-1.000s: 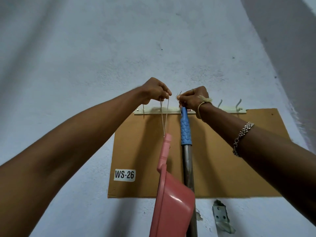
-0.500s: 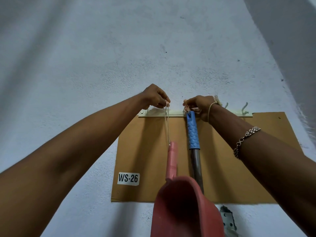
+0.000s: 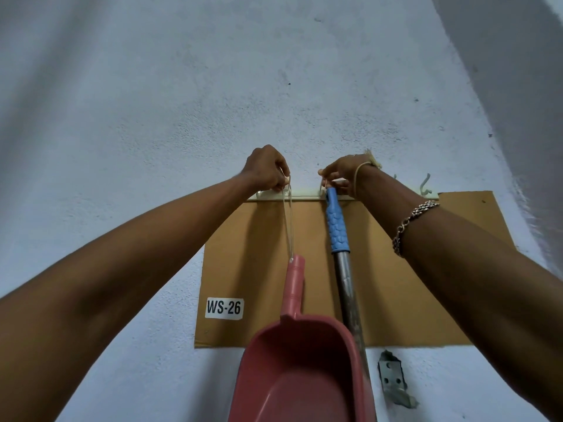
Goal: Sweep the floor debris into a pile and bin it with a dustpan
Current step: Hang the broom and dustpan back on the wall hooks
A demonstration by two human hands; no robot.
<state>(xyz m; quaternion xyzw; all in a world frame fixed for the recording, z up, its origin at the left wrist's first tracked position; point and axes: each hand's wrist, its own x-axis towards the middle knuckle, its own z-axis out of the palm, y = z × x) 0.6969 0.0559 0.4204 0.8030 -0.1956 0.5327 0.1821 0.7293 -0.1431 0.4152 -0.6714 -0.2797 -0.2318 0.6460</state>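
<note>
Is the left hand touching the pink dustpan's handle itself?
Apart. The head view shows the left hand pinching the string loop by the hook rail, while the dustpan handle hangs below at the string's lower end.

dustpan [image 3: 300,376] | spun on its string [image 3: 289,226]: edge-on before, open hollow now faces camera | body spread toward 3 o'clock, overlapping broom shaft [image 3: 350,300]

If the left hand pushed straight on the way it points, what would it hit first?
Most likely the white wall just above the hook rail; the left hand, pinching the string of the dustpan, looks nearly against it, though depth is unclear.
</note>
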